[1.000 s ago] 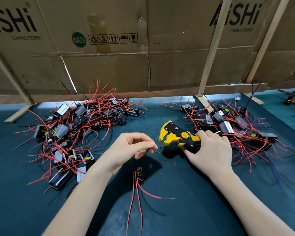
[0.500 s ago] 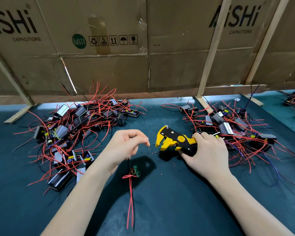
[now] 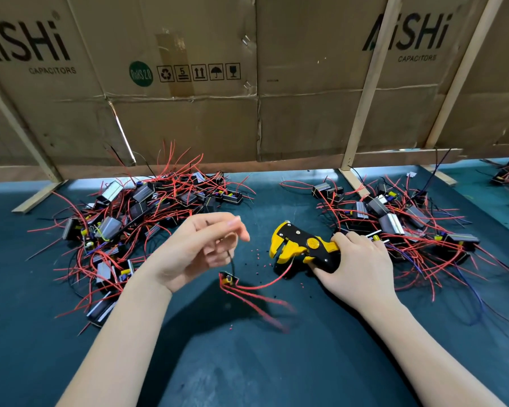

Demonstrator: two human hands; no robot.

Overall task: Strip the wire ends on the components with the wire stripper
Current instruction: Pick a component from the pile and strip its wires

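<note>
The left hand (image 3: 199, 251) pinches a thin black lead between thumb and fingers, and a small component (image 3: 228, 279) dangles from it above the middle of the table (image 3: 306, 362), its red wires (image 3: 256, 301) blurred and swinging out toward the near edge. The right hand (image 3: 359, 265) is wrapped round the handles of the yellow-and-black wire stripper (image 3: 301, 248), whose jaws stand apart, with one red wire curving up to them. The step in hand looks like feeding the next wire end into the stripper; that calls for steadying the swinging piece, seating the tip between the jaws and squeezing. Bits of cut insulation (image 3: 257, 258) speckle the table beside the tool. One tangled pile of components (image 3: 147, 218) lies toward the far left, another pile (image 3: 400, 221) toward the far right behind the right hand. Compared with half a second ago, the component's red wires, then hanging straight down, now fan sideways, and one reaches the stripper's mouth.
</note>
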